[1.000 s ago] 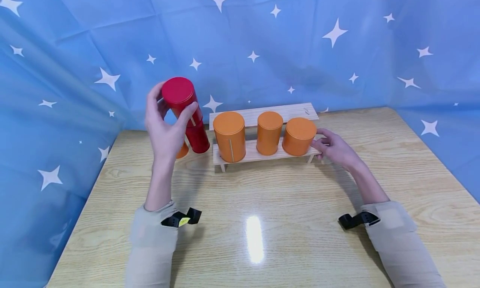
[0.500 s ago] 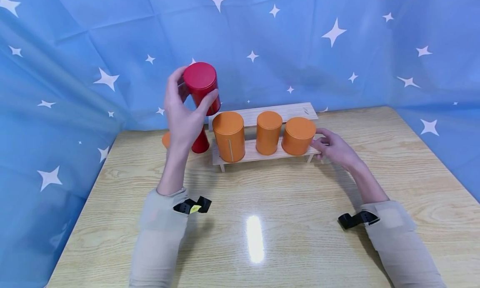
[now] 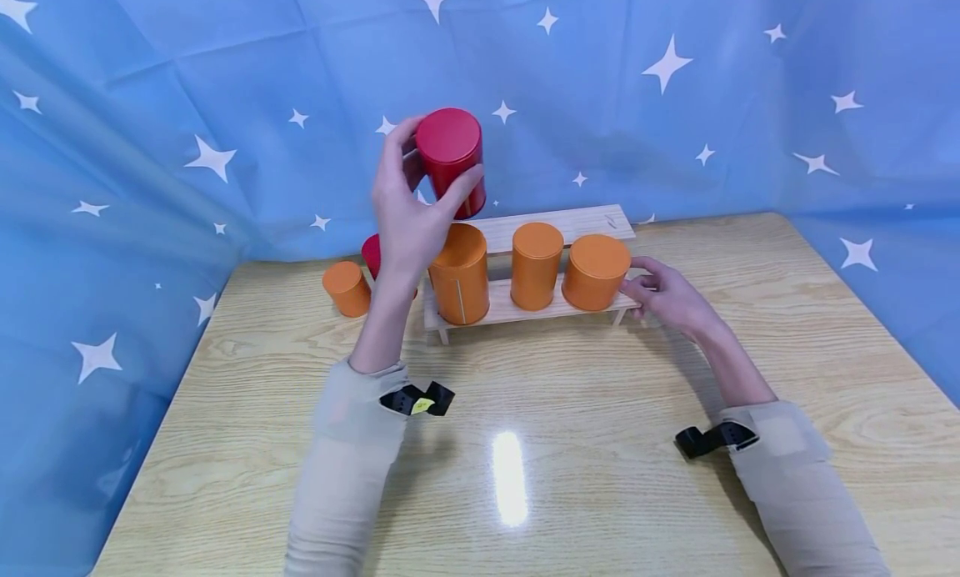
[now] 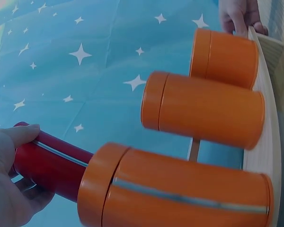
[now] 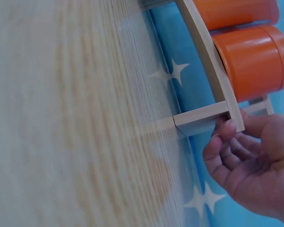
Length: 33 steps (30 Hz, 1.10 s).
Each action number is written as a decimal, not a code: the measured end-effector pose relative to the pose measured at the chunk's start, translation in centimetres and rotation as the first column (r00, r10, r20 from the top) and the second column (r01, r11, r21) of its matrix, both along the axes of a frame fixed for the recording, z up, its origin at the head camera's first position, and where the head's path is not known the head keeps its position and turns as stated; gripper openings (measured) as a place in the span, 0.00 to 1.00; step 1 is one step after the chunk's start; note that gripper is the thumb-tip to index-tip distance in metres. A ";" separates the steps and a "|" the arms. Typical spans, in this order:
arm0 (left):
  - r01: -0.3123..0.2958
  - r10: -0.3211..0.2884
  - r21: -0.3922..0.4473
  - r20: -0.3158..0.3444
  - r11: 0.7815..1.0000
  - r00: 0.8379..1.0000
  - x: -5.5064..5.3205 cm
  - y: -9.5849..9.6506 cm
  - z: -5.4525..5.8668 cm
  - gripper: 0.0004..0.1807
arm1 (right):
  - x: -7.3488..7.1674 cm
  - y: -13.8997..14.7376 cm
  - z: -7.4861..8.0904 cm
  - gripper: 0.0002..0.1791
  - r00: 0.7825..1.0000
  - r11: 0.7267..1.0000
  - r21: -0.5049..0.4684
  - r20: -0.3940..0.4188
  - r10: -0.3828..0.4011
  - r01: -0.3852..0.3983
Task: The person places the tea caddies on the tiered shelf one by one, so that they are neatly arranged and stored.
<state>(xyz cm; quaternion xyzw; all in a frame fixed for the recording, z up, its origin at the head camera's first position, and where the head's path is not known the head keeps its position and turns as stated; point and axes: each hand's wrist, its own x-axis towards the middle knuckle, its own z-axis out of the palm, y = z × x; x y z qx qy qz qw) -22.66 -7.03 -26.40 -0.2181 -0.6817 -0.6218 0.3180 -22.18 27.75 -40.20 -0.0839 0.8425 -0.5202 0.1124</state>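
Observation:
My left hand grips a red cylindrical canister by its sides, thumb on the near side. It is held upright in the air, overlapping the left part of the upper shelf in the head view. On the lower shelf of a two-tier wooden rack stand a large orange canister, a narrower orange canister and a short, wide orange canister. At the rack's right end my right hand holds the end of the lower shelf, its fingers curled by the leg in the right wrist view.
Left of the rack, a small orange canister stands on the wooden table. Beside it another red canister is mostly hidden behind my left forearm. A blue star-patterned cloth hangs close behind the rack.
My left hand has lifted the red canister and carried it right, from above the other red canister to over the rack's left part. The right hand has stayed at the rack's end.

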 end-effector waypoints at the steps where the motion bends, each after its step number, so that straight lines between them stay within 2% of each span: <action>1: 0.008 -0.008 0.002 0.001 1.000 1.000 -0.1 0.3 0.0 0.38 | 0.0 0.0 0.0 0.32 1.000 1.000 0.001 0.001 -0.001 0.001; 12: 0.119 -0.119 0.011 0.016 0.993 0.993 -0.6 3.8 0.0 0.37 | 0.0 0.1 0.1 0.32 1.000 1.000 -0.001 0.002 0.007 -0.007; 18: 0.169 -0.168 -0.006 0.070 0.986 0.983 -1.2 5.7 -0.5 0.37 | -0.1 0.1 0.0 0.31 1.000 1.000 -0.016 0.004 0.003 -0.003; 27: 0.186 -0.180 -0.032 0.152 0.982 0.972 -2.2 8.3 -1.3 0.37 | -0.1 0.0 -0.2 0.30 1.000 0.999 -0.038 0.007 -0.008 0.008; 33: 0.232 -0.215 -0.073 0.194 0.970 0.957 -2.8 10.0 -1.6 0.37 | 0.0 0.0 -0.1 0.29 1.000 0.999 -0.035 -0.003 -0.014 0.014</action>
